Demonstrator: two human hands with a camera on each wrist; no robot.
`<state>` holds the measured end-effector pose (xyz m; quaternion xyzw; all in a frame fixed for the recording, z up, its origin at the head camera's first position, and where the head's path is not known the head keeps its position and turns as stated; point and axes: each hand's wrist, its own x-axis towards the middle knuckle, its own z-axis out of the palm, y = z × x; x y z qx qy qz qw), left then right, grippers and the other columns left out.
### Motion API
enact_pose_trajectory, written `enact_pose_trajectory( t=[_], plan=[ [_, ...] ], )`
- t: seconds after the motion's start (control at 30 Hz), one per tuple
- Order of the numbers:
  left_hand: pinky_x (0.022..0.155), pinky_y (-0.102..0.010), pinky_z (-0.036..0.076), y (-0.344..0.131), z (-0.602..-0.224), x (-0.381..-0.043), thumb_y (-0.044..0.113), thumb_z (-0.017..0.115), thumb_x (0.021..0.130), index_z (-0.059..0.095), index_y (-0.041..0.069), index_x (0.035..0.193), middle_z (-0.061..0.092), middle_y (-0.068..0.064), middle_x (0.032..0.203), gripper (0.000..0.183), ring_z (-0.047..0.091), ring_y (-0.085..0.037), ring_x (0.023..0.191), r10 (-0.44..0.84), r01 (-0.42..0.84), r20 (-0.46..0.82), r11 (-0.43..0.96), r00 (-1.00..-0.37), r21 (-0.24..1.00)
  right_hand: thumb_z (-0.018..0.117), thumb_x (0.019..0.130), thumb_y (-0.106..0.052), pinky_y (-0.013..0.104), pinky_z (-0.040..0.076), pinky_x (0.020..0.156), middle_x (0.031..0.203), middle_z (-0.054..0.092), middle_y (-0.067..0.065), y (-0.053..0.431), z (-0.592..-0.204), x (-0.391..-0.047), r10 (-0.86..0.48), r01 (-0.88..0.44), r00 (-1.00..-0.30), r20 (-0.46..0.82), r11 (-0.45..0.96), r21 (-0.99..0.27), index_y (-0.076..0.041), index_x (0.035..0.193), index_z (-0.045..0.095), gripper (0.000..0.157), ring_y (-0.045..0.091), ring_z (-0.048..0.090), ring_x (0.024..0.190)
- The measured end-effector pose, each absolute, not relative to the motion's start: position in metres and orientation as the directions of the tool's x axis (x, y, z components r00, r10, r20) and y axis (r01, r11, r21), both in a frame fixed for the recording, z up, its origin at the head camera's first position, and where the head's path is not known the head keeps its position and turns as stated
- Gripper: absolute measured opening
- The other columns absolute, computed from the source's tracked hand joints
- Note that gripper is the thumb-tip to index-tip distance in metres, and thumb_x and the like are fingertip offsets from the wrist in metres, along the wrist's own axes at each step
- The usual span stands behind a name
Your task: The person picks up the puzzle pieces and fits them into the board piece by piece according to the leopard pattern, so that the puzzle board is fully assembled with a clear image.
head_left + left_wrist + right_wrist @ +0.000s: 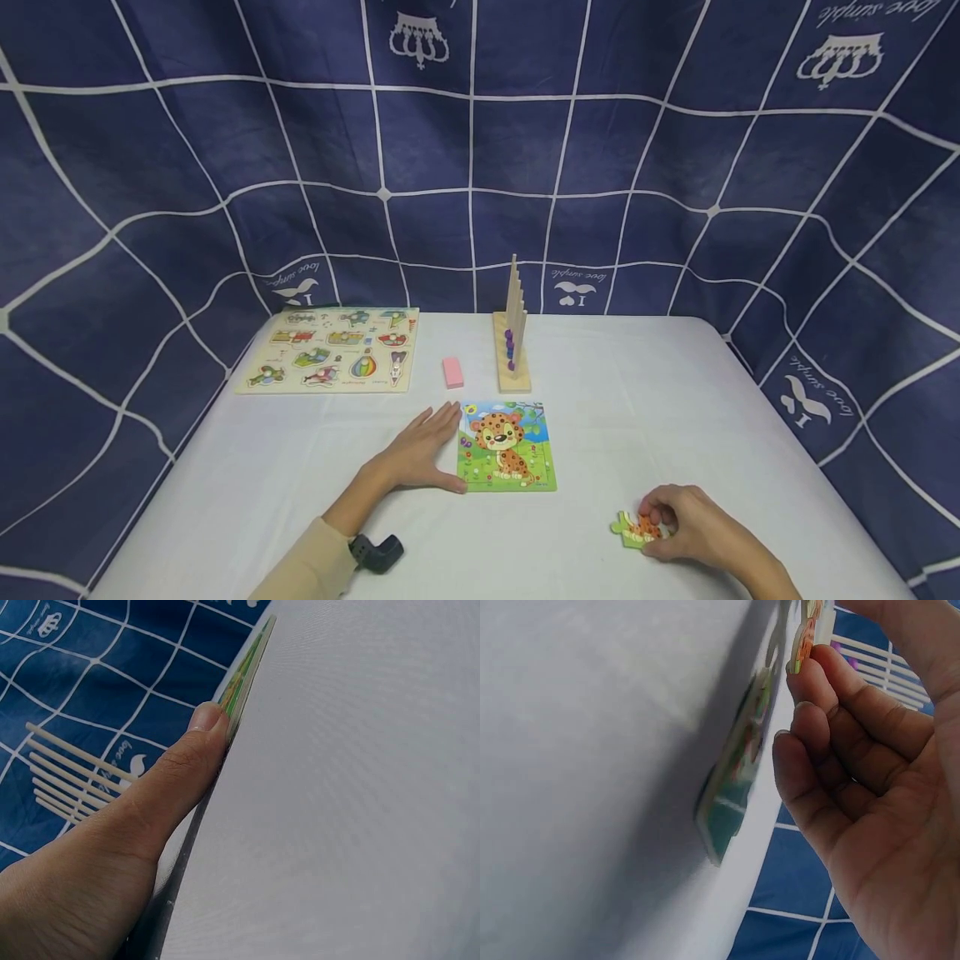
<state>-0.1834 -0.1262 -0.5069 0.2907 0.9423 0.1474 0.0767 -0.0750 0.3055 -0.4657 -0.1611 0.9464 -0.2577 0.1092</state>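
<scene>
The left hand (pixel 423 450) lies with straight, spread fingers along the left edge of a square leopard jigsaw puzzle (pixel 506 446). Its thumb touches the puzzle's near left corner, also in the left wrist view, where the puzzle (pixel 244 679) appears edge-on. At the right front of the table, the right hand (pixel 693 529) pinches a jigsaw piece (pixel 633 531) with orange spots, cream and green between thumb and fingers. In the right wrist view the pinched piece (pixel 805 645) is at the top. A green and teal puzzle part (pixel 731 787) lies below the hand, partly blurred.
Behind the puzzle are a pink block (pixel 452 372) and a wooden stand (pixel 514 381) with upright rods and a few purple and blue beads. A vehicle picture board (pixel 337 350) lies at the back left. A blue gridded curtain (pixel 525 150) surrounds the white table (pixel 637 400).
</scene>
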Motion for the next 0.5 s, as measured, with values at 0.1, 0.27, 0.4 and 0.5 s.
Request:
enact_pose_trajectory(
  t=[0.1, 0.27, 0.4, 0.5],
  plan=[
    [0.126, -0.043, 0.009, -0.126, -0.507, -0.183, 0.089, 0.058, 0.062, 0.019, 0.006, 0.155, 0.012, -0.005, 0.165, 0.131, 0.01, -0.019, 0.154, 0.571, 0.524, -0.055, 0.785, -0.819, 0.33, 0.09, 0.061, -0.03, 0.017, 0.039, 0.056, 0.075, 0.055, -0.011, 0.304, -0.464, -0.076, -0.349, -0.236, -0.927, -0.133, 0.823, -0.516, -0.016, 0.089, 0.068, 0.038, -0.003, 0.043, 0.068],
    [0.127, -0.043, 0.008, -0.126, -0.506, -0.183, 0.089, 0.058, 0.062, 0.02, 0.007, 0.155, 0.013, -0.004, 0.165, 0.13, 0.01, -0.019, 0.154, 0.567, 0.52, -0.054, 0.786, -0.822, 0.335, 0.089, 0.063, -0.028, 0.017, 0.038, 0.054, 0.074, 0.055, -0.012, 0.301, -0.462, -0.079, -0.351, -0.237, -0.926, -0.137, 0.825, -0.512, -0.016, 0.089, 0.068, 0.036, -0.003, 0.043, 0.066],
    [0.126, -0.042, 0.008, -0.126, -0.506, -0.183, 0.089, 0.057, 0.062, 0.02, 0.007, 0.155, 0.012, -0.004, 0.165, 0.13, 0.009, -0.018, 0.154, 0.566, 0.519, -0.059, 0.79, -0.823, 0.326, 0.089, 0.062, -0.027, 0.017, 0.039, 0.054, 0.074, 0.056, -0.011, 0.296, -0.459, -0.082, -0.34, -0.227, -0.929, -0.146, 0.835, -0.501, -0.015, 0.089, 0.068, 0.036, -0.002, 0.044, 0.066],
    [0.126, -0.043, 0.009, -0.126, -0.506, -0.182, 0.089, 0.058, 0.062, 0.02, 0.007, 0.155, 0.013, -0.004, 0.165, 0.129, 0.01, -0.019, 0.154, 0.565, 0.517, -0.06, 0.788, -0.823, 0.334, 0.09, 0.06, -0.027, 0.017, 0.04, 0.056, 0.076, 0.057, -0.011, 0.292, -0.457, -0.084, -0.325, -0.215, -0.933, -0.156, 0.849, -0.483, -0.016, 0.089, 0.068, 0.037, -0.002, 0.044, 0.067]
  ],
)
